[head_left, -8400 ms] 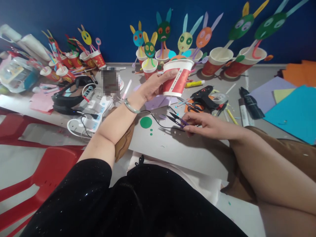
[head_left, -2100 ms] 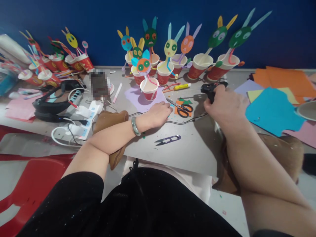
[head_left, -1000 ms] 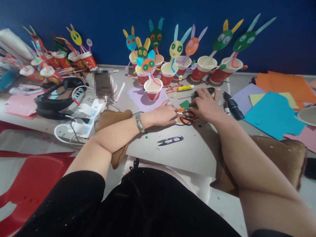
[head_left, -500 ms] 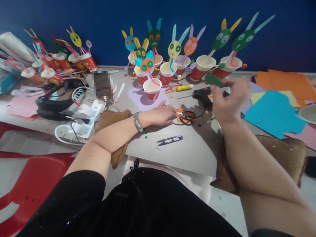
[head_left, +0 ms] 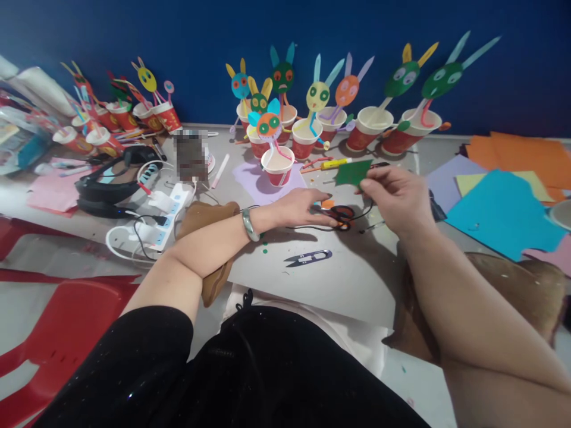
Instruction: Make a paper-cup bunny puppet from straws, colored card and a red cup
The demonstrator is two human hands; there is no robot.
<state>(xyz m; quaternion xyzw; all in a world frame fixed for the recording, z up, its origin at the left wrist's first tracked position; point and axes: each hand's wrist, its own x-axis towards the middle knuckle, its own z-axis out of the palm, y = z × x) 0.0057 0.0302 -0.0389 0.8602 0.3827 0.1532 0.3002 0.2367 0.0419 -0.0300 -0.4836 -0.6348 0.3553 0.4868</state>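
Note:
Pinched between the thumb and fingers of my right hand [head_left: 399, 199] is a piece of green paper [head_left: 354, 173], held above the table right of centre. My left hand [head_left: 303, 207] reaches over the tabletop with thumb and fingers apart. Between and just beyond its fingertips lie black-handled scissors [head_left: 344, 217]; whether the fingers touch them is unclear. Scraps of orange paper [head_left: 328, 204] lie by the scissors. Nearer me rest dark thread snips [head_left: 307, 258]. A paper cup [head_left: 277, 169] with an orange-faced paper figure stands on purple paper [head_left: 244, 181] beyond my left hand.
More cups with paper figures [head_left: 363, 134] line the blue wall. Coloured paper sheets [head_left: 484, 214] lie at the right. On the left are a power strip [head_left: 172, 217] with cables, a black headset [head_left: 104, 190] and a pink-capped marker [head_left: 220, 171]. A yellow tool [head_left: 335, 163] lies behind the green paper.
My right hand has moved left and lower with the green paper, which now shows its flat face. My left hand has shifted right to the scissors, its thumb and fingers spreading apart.

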